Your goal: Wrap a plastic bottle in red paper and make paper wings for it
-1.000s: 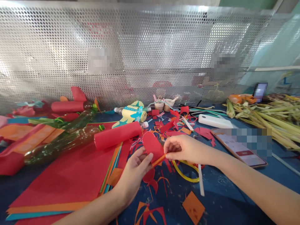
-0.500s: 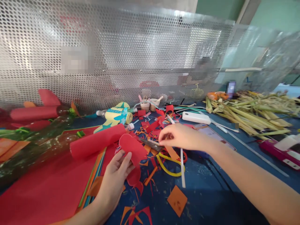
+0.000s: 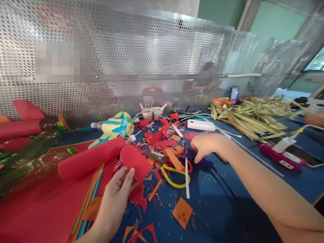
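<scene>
Between thumb and fingers, my left hand [image 3: 120,189] holds a red rounded paper piece [image 3: 135,163] above the blue table. My right hand [image 3: 204,146] has its fingers curled around a dark blue tool [image 3: 188,152] with a black cord; the hand partly hides it. A white stick [image 3: 187,179] extends from the tool toward me. Left of it lie scissors with dark blades [image 3: 154,156] and a yellow handle loop [image 3: 174,180], among red and orange scraps. A red paper-wrapped roll [image 3: 92,158] lies just beyond my left hand.
Clear bottles [image 3: 43,162] and red sheets [image 3: 37,209] cover the left side. Farther back are a yellow-and-blue decorated bottle [image 3: 113,127], two small cups [image 3: 152,114] and a white device [image 3: 201,125]. Dried stalks [image 3: 249,118] and a magenta power strip [image 3: 283,157] lie right.
My right hand has moved from above the scissors to the blue tool and closed around it. My left hand still holds the red piece. The view has shifted to the right.
</scene>
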Demonstrator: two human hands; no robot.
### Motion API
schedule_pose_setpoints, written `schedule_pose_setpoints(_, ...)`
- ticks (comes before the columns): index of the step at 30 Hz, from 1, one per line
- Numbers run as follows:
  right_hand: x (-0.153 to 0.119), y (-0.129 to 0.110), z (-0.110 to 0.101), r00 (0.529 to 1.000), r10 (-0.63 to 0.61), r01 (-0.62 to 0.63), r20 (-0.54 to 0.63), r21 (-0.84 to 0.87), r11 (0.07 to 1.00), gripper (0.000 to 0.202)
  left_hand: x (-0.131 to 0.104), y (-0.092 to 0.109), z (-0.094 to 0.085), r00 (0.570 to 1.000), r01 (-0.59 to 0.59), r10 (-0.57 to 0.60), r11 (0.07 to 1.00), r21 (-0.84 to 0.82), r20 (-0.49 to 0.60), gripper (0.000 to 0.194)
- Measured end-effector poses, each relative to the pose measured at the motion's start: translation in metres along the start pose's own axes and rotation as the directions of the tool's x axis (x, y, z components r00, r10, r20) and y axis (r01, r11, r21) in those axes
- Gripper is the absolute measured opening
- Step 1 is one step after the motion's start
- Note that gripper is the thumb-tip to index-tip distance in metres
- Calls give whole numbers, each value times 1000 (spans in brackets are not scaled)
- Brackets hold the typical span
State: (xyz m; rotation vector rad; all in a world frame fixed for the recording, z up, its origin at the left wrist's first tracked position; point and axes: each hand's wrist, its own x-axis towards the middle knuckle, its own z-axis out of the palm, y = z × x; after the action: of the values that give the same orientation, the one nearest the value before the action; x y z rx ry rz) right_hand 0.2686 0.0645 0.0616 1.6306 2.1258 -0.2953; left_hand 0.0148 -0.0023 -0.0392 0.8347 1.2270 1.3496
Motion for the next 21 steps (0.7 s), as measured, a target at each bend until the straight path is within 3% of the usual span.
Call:
schedule_pose_setpoints(6, -11, 5, 23, 996, -38, 37, -85, -4, 999, 23, -6, 2, 2, 996, -86, 85, 996, 24, 33, 31)
schedule_pose_setpoints(9, -22, 13, 38, 975, -57, 67, -214, 40, 997, 33, -7, 2, 5, 997, -64, 64, 998, -7, 43, 32)
schedule_pose_setpoints(11, -27, 12, 47, 867, -38, 158, -496, 203, 966, 33, -7, 1, 6, 997, -59, 61, 998, -32, 52, 31)
schedule_pose_setpoints(12, -29, 7, 52, 825, -51, 242, -563, 269, 932, 27, -7, 1, 6, 996, -62, 64, 997, -41, 59, 30)
schedule_pose_setpoints(13, -31, 1, 56, 817, -58, 308, -574, 348, 885, 23, -6, 1, 6, 996, -66, 69, 997, -48, 62, 29)
schedule_pose_setpoints(17, -37, -38, 73, 886, -128, 429, -445, 687, 586, 40, -6, -1, 5, 997, -61, 62, 998, -36, 47, 25)
schedule_pose_setpoints(19, -43, -56, 82, 897, -126, 425, -423, 752, 505, 38, -5, -2, 5, 997, -57, 58, 998, -22, 57, 25)
schedule_pose_setpoints(21, -50, -67, 89, 888, -129, 445, -442, 752, 487, 33, -5, -2, 5, 995, -58, 59, 998, -14, 82, 27)
